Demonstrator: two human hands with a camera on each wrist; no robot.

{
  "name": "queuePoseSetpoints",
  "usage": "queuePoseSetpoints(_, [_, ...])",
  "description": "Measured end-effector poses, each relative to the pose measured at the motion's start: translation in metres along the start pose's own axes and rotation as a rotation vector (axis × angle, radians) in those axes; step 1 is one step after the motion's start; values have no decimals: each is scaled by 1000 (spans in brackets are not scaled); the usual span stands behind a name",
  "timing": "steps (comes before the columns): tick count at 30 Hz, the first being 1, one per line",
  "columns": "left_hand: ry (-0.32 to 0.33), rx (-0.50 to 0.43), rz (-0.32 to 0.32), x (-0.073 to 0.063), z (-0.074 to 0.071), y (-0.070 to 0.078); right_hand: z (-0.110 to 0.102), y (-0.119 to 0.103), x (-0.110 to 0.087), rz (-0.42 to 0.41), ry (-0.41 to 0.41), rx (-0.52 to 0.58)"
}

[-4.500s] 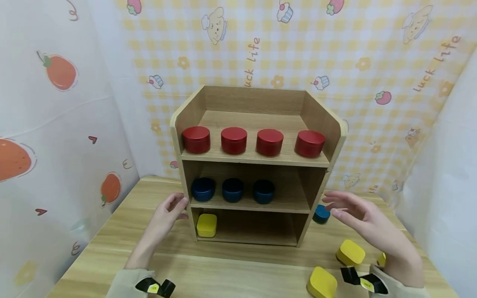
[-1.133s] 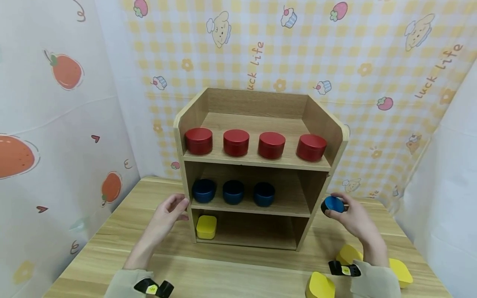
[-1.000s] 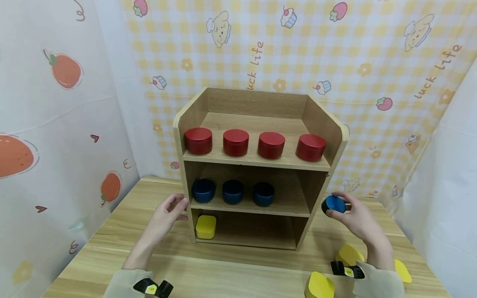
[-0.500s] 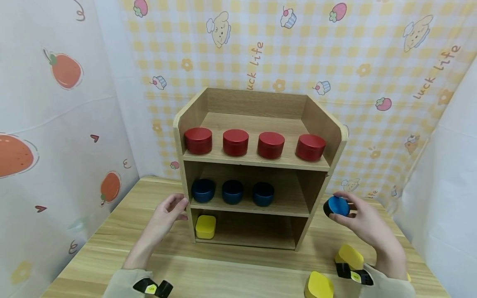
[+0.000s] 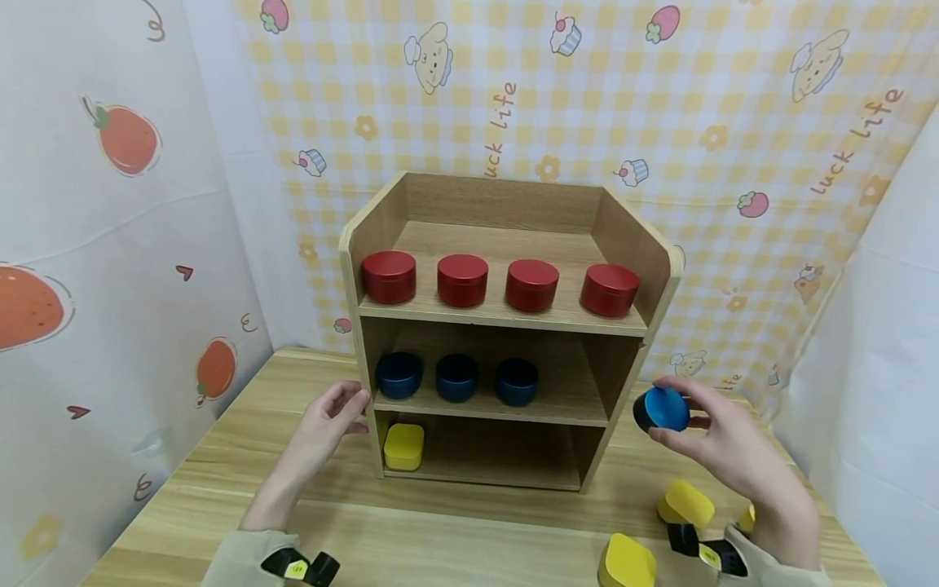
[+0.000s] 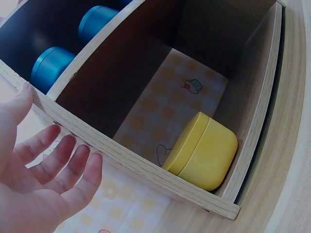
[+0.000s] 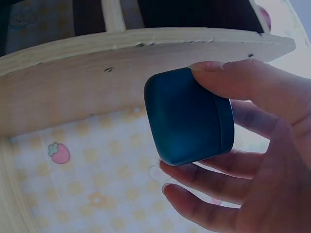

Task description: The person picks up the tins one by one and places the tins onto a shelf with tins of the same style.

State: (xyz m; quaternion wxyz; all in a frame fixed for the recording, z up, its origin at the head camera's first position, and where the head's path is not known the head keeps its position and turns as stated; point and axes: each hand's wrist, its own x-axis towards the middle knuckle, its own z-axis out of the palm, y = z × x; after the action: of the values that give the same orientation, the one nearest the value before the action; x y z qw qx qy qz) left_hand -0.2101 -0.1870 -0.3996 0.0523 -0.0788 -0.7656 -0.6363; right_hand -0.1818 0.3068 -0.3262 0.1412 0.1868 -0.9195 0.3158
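Observation:
To the right of the wooden shelf (image 5: 484, 416), my right hand (image 5: 734, 444) pinches a blue round tin (image 5: 663, 409) between thumb and fingers, raised off the table and tilted with its lid toward me. In the right wrist view the same tin (image 7: 182, 119) is near the shelf's outer side wall. At the shelf's left side is my left hand (image 5: 326, 424), loosely bent and holding nothing; its thumb is at the front edge of the wall in the left wrist view. Several red tins (image 5: 462, 280) line the top level. Three blue tins (image 5: 456, 378) stand on the middle level, left of its right end.
One yellow rounded box (image 5: 404, 447) sits at the bottom level's left end. More yellow boxes (image 5: 685, 504) lie on the table (image 5: 455, 538) at front right, one partly behind the right wrist. Patterned cloth (image 5: 557, 90) stands behind and at both sides.
The blue tin, which stood on the table beside the shelf, is now lifted in my right hand. Over the last second that hand and forearm swung slightly rightward. My left hand stays put.

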Motion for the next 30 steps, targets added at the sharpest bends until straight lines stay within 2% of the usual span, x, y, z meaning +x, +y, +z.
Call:
queuePoseSetpoints(13, [2,-6,9,0,0,-1,-1,-21,-4,-161,65,-67])
queuePoseSetpoints(25, [0,9,0,1,0,-2,3,-36,-5,-206,44,-45])
queuePoseSetpoints(30, [-1,17,-8,2,-1,-3,9,-43,-3,-196,30,-67])
